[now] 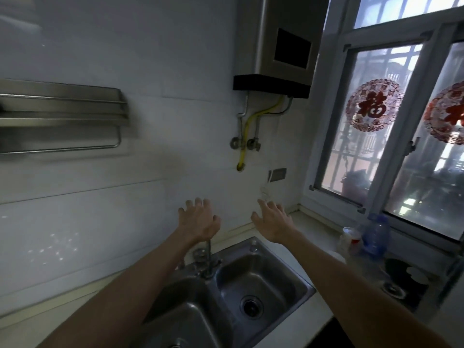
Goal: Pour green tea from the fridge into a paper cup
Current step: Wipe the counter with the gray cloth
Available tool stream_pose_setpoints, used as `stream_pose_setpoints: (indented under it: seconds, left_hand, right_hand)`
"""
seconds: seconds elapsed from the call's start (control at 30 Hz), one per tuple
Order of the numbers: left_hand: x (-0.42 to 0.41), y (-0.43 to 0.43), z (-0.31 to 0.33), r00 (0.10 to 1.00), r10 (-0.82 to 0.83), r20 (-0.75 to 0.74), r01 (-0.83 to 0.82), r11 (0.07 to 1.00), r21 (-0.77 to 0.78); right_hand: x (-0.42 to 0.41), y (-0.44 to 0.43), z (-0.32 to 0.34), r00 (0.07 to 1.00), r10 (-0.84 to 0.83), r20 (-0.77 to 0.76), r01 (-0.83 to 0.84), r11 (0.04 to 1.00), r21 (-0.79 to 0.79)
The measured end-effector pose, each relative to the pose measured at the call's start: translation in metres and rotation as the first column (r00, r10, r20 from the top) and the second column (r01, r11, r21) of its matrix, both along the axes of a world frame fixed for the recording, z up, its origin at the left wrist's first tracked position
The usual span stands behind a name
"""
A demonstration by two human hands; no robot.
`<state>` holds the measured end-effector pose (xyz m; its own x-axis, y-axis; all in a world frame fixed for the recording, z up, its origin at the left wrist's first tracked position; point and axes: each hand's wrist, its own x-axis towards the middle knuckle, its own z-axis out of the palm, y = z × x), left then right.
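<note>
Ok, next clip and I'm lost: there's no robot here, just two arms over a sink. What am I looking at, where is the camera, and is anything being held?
There is no machine in this one. A person wears a wide-angle camera on the head, so the single picture looks forward and down along their own bare arms. The left hand and the right hand are both stretched out over a steel double sink, fingers spread, with nothing in either grip. A tap stands at the back of the sink, partly hidden by the left wrist. On the counter to the right, under the window, stand a blue-tinted plastic bottle and what looks like a cup, too blurred to be sure. No fridge or green tea is in view.
</note>
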<state>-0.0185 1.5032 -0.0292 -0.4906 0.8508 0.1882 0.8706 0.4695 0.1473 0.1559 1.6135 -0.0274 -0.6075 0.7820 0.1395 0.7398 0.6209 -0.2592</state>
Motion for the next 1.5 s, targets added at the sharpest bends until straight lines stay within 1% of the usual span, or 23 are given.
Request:
stream_pose_setpoints:
  seconds: [0.3, 0.43, 0.5, 0.7, 0.93, 1.13, 1.23, 1.37, 1.5]
  left_hand:
    - [-0.070, -0.144, 0.001, 0.991, 0.132, -0.017, -0.132, 0.991, 0.002]
    - [-0.100, -0.221, -0.002, 0.979, 0.202, -0.034, -0.202, 0.979, -0.013]
    - [-0.117, -0.256, -0.007, 0.966, 0.256, -0.042, -0.257, 0.966, -0.033]
    - [-0.152, -0.343, -0.013, 0.917, 0.393, -0.068, -0.397, 0.916, -0.060]
    - [-0.155, -0.425, -0.006, 0.853, 0.516, -0.083, -0.522, 0.850, -0.072]
    - [-0.153, -0.474, -0.006, 0.755, 0.648, -0.101, -0.656, 0.749, -0.095]
    - [-0.146, -0.480, -0.010, 0.729, 0.679, -0.084, -0.684, 0.722, -0.098]
    - [-0.133, -0.486, -0.018, 0.693, 0.717, -0.072, -0.721, 0.691, -0.062]
    - [-0.117, -0.495, -0.027, 0.641, 0.766, -0.038, -0.767, 0.639, -0.051]
  right_hand:
    - [-0.099, -0.118, -0.016, 0.991, 0.130, -0.020, -0.131, 0.989, -0.069]
    - [-0.137, -0.183, -0.024, 0.970, 0.244, -0.006, -0.243, 0.967, -0.077]
    - [-0.157, -0.215, -0.028, 0.952, 0.307, 0.002, -0.305, 0.949, -0.084]
    - [-0.208, -0.287, -0.031, 0.910, 0.413, -0.020, -0.414, 0.907, -0.083]
    - [-0.252, -0.342, -0.030, 0.848, 0.529, 0.017, -0.528, 0.848, -0.046]
    - [-0.279, -0.387, -0.028, 0.788, 0.615, -0.027, -0.616, 0.786, -0.050]
    - [-0.284, -0.408, -0.029, 0.741, 0.671, -0.027, -0.672, 0.740, -0.038]
    - [-0.282, -0.424, -0.032, 0.680, 0.733, -0.017, -0.734, 0.679, -0.023]
    - [-0.273, -0.433, -0.045, 0.634, 0.773, 0.007, -0.772, 0.633, -0.060]
